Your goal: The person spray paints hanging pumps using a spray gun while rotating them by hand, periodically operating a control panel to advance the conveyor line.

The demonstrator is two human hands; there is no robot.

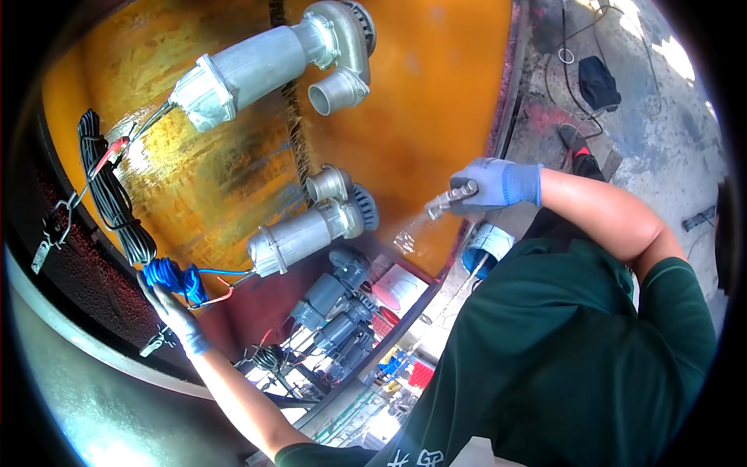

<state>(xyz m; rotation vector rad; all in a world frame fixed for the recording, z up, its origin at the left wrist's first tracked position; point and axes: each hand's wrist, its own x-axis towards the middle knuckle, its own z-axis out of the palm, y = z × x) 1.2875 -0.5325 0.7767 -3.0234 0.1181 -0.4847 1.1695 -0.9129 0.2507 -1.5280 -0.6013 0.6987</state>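
My right hand (492, 187), in a blue-grey work glove, is closed around a metal spray gun (451, 200). A pale mist (408, 233) leaves its nozzle toward the lower left. My left hand (175, 313), also gloved, has its fingers stretched out against a coil of blue cable (173, 280). That cable runs to the smaller silver-grey pump (299, 237), which has a round outlet and a slotted end. Above it is a larger silver-grey pump (249, 70), its cable leading to a bundled black cable coil (113, 191). Both pumps are against an orange-yellow, stained panel (420, 93).
Several more grey pumps (331, 300) stand below the panel. A blue bucket (489, 241) is beside my body. Chains with metal clips (54, 229) hang at the left dark rim. On the concrete floor (654, 156) lie a dark cloth-like item (599, 82) and loose cables.
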